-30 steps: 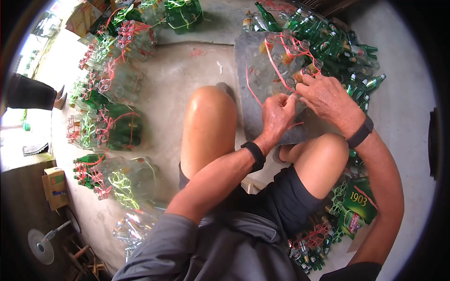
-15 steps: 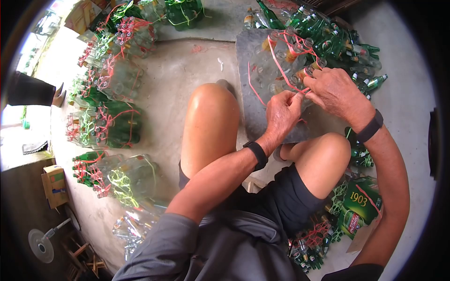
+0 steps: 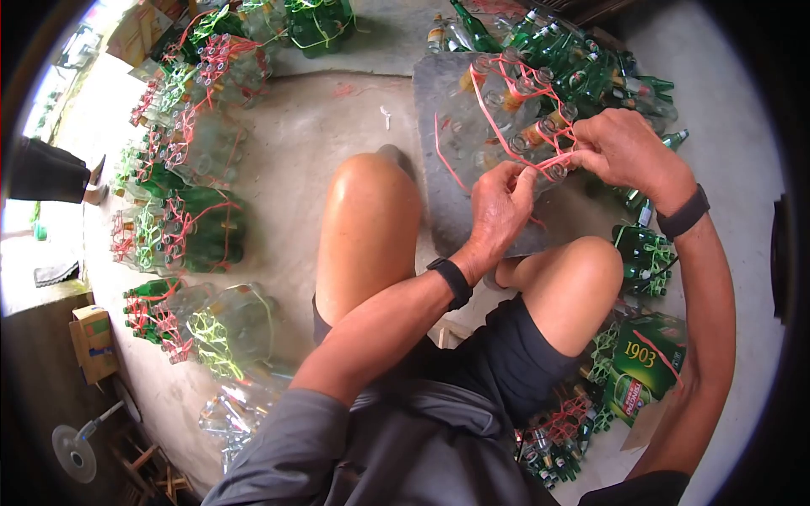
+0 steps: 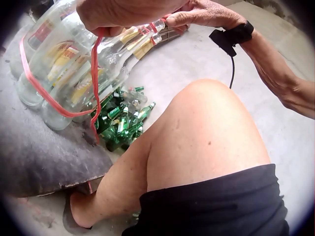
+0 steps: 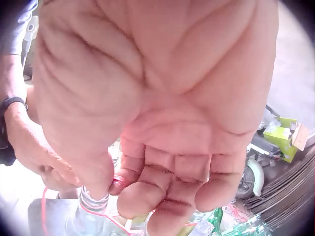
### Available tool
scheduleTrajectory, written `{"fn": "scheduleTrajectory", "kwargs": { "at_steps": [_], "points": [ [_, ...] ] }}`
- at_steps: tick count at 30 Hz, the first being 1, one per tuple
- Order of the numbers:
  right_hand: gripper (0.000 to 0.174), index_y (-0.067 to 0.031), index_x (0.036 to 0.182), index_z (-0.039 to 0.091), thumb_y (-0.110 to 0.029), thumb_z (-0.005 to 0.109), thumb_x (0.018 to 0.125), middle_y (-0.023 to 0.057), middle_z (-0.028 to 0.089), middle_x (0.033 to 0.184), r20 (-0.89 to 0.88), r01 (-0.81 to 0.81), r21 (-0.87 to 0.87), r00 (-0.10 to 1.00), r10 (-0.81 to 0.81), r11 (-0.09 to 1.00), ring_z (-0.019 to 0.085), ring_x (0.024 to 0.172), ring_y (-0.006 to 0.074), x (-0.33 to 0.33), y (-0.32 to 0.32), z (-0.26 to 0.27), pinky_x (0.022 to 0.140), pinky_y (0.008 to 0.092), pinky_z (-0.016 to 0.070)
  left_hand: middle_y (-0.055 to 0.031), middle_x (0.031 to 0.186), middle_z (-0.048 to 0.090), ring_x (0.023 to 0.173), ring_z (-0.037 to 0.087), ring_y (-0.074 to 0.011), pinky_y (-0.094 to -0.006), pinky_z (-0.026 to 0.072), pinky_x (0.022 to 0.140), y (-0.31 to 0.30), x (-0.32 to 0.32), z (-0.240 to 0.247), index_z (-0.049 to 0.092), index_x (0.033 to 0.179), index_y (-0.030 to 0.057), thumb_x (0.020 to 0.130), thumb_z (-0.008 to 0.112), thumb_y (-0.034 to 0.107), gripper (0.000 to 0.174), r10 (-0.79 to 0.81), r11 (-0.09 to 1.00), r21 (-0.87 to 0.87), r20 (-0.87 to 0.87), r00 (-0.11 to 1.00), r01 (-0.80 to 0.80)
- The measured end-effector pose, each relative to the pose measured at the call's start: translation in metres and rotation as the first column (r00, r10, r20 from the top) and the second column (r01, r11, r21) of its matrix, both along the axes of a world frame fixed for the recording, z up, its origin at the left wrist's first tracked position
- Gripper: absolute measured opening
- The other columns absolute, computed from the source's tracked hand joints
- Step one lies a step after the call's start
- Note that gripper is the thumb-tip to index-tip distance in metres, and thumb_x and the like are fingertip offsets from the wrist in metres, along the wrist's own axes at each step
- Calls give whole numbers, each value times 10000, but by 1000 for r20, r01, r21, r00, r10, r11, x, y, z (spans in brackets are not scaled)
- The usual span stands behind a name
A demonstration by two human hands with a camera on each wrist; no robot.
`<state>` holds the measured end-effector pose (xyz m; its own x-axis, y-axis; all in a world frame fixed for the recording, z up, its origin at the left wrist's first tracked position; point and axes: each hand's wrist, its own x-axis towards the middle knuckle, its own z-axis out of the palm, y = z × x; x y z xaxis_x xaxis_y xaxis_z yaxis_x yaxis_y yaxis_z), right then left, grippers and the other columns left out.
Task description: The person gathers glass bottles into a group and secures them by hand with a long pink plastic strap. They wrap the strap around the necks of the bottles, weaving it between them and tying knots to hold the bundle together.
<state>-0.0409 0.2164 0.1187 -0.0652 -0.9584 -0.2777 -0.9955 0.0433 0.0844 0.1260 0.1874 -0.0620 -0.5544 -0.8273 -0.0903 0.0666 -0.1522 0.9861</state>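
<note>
A cluster of clear glass bottles [image 3: 498, 126] with orange-yellow labels stands on a dark grey slab [image 3: 430, 76]. Red plastic string [image 3: 492, 118] loops around their necks, and another strand circles their bodies in the left wrist view. At the near side of the cluster my left hand [image 3: 499, 202] pinches the string between thumb and forefinger. My right hand [image 3: 629, 152], fingers curled, pinches the string at the right of the nearest bottle neck [image 5: 93, 199]. A taut stretch of string spans the two hands. The right fingertips are partly hidden in the head view.
Loose green bottles [image 3: 582, 76] pile up behind and right of the slab. Tied bottle bundles [image 3: 202, 228] line the left side of the floor. A green carton [image 3: 645, 363] lies by my right leg, a fan [image 3: 74, 454] at lower left. Another person's leg [image 3: 51, 173] shows at left.
My right hand has moved right, away from the left hand, drawing the string out between them past the nearest bottle neck. The left hand stays near the cluster's front.
</note>
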Motion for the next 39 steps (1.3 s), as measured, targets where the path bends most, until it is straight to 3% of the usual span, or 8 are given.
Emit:
{"fn": "scheduleTrajectory", "kwargs": {
  "at_steps": [2, 4, 12, 28, 31, 33, 36, 39],
  "points": [
    [230, -49, 820, 684, -267, 750, 856, 183, 675, 751, -4, -2, -26, 1000, 2, 1000, 669, 805, 426, -7, 0, -1, 720, 533, 519, 2, 731, 619, 678, 526, -64, -282, 445, 572, 1, 0, -2, 703, 996, -99, 1032, 656, 183, 288, -4, 1000, -20, 19, 1000, 4],
    [220, -49, 821, 676, -254, 741, 865, 183, 672, 746, -16, -1, -56, 1000, 0, 998, 666, 803, 430, -14, -1, -3, 718, 537, 517, -127, 682, 684, 604, 645, -174, -366, 520, 604, 0, -4, -5, 726, 971, -51, 994, 677, 215, 271, 43, 999, -14, -15, 999, -43],
    [140, -33, 949, 594, -161, 649, 941, 153, 659, 889, 73, -77, -372, 991, 112, 925, 645, 868, 416, -34, -8, -53, 728, 526, 496, -109, 659, 644, 596, 596, -151, -362, 494, 590, 1, -4, -2, 708, 958, -47, 1010, 645, 191, 252, 27, 1000, -7, -11, 1000, -28],
    [119, -22, 905, 589, -135, 619, 929, 169, 662, 842, 173, 39, -342, 985, 23, 939, 633, 867, 425, -27, -40, -66, 737, 508, 493, -136, 612, 552, 571, 496, -145, -382, 445, 565, 4, -5, -1, 666, 891, -47, 1015, 622, 173, 257, 57, 997, -53, -9, 998, -58],
    [110, -17, 894, 612, -122, 623, 928, 161, 658, 778, 144, -5, -319, 988, 54, 948, 676, 725, 373, -28, -52, -67, 671, 467, 520, -164, 610, 546, 556, 485, -173, -393, 442, 566, 2, -3, 2, 675, 895, -48, 1011, 628, 175, 256, 50, 997, -60, 26, 998, -49],
    [99, -10, 888, 645, -101, 623, 920, 121, 648, 700, 408, 282, 64, 868, -283, 957, 668, 516, 264, -27, -60, -56, 516, 398, 518, -179, 618, 548, 548, 479, -198, -400, 441, 567, 1, -2, 3, 681, 901, -45, 1009, 632, 177, 252, 52, 996, -71, 31, 998, -49],
    [106, -1, 894, 673, -91, 619, 906, 70, 637, 664, 480, 374, 171, 777, -408, 912, 617, 410, 163, -28, -67, -55, 397, 330, 472, -203, 638, 557, 540, 473, -240, -411, 444, 573, 0, -1, 2, 689, 916, -43, 1004, 636, 179, 245, 40, 996, -82, 52, 998, -36],
    [109, -2, 909, 696, -87, 636, 878, 43, 664, 699, 504, 385, 236, 737, -451, 892, 645, 453, 155, -31, -71, -53, 390, 312, 475, -218, 646, 557, 534, 473, -268, -417, 447, 576, -1, 0, 3, 687, 910, -47, 997, 637, 177, 246, 36, 996, -84, 61, 997, -31]
  ]
}}
